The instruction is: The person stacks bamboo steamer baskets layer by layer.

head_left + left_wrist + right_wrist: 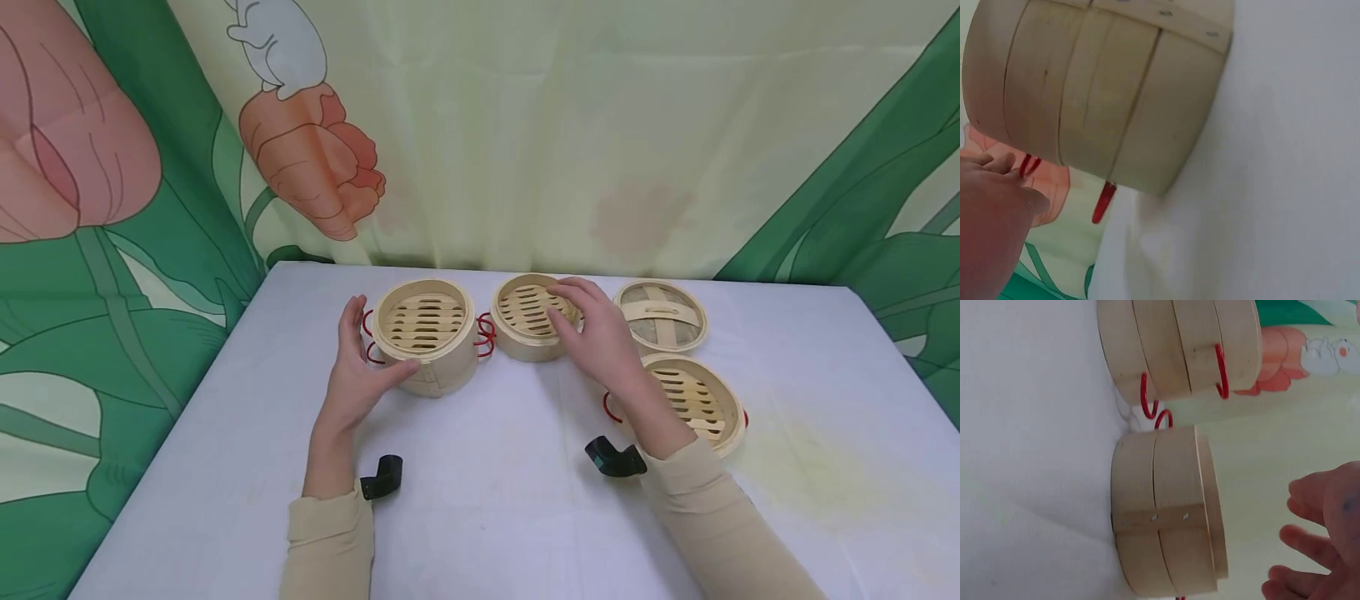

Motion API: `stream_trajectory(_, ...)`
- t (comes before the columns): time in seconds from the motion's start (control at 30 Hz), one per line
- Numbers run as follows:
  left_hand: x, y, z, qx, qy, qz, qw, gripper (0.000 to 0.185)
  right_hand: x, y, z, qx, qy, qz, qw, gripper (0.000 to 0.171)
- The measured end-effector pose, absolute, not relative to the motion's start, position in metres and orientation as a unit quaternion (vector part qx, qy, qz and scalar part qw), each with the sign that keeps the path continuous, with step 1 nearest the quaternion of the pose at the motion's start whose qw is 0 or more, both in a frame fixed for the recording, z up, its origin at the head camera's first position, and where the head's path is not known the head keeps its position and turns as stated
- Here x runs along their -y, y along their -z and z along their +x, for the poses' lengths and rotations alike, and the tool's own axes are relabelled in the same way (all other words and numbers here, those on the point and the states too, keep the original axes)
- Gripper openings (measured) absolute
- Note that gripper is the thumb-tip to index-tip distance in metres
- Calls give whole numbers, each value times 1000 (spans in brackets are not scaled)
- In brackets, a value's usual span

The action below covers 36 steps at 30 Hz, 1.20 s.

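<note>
my left hand [352,375] rests open against the stacked steamer [425,333] at table centre-left. right hand [592,333] hovers, fingers relaxed, over the single tray [528,317] beside it. best to grab that rim evenly and keep it level.

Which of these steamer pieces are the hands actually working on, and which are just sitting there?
In hand:
left hand, touching the stacked steamer
right hand, fingers spread above the single tier

Lying about:
lid, far right
third tier, partly under the right forearm
table
</note>
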<state>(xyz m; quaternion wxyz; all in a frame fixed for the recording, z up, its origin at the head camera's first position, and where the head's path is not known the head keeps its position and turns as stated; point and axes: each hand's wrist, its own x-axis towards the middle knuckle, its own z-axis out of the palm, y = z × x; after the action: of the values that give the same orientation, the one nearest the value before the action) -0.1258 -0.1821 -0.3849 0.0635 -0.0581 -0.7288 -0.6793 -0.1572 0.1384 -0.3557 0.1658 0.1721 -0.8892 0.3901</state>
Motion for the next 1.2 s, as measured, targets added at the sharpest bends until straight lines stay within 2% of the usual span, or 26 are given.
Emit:
stream_trajectory(0.27, 176, 385, -127, 710, 698, -61, 75, 117, -148, 352, -168, 940, -303, 157, -2, 49)
stream_trajectory(0.47, 174, 387, -130, 701, 704, -85, 80, 117, -152, 352, -170, 945, -277, 166, -54, 58)
stream_trajectory(0.87, 172, 392, -133, 723, 680, -96, 80, 118, -157, 357, -172, 943, -262, 196, -57, 57)
stream_trajectory(1.2, 173, 389, -131, 738, 665, -92, 63, 122, -157, 358, -174, 942, -262, 208, -31, 29)
